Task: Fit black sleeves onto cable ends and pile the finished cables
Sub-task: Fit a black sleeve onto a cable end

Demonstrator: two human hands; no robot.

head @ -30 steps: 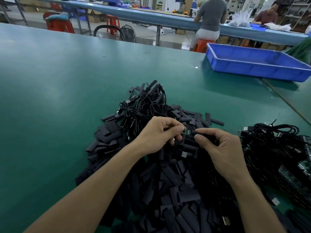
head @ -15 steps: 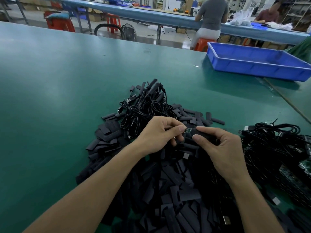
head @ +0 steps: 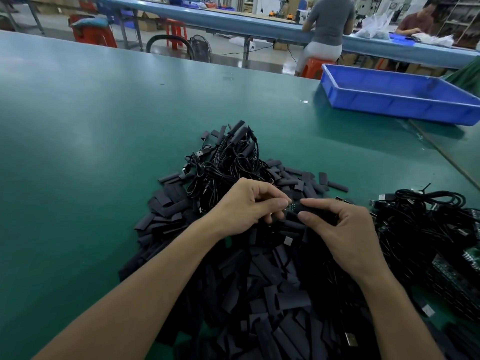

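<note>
Left hand point(head: 246, 206) pinches a cable end point(head: 292, 207), small board showing; right hand point(head: 345, 229) grips a sleeve point(head: 310, 209) between thumb and forefinger, mouth meeting the board. Sleeve looks only partly on. Beyond the left hand: a pile of sleeved cables point(head: 226, 162), modest. Under and nearer than both hands: a big heap of loose sleeves point(head: 259, 287). Right of the right hand: bare cables point(head: 426, 219), many. Judgement: early going, most work left.

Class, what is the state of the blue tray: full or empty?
Empty as far as visible: the blue tray shows bare blue floor, though its near wall hides part of the inside.
</note>
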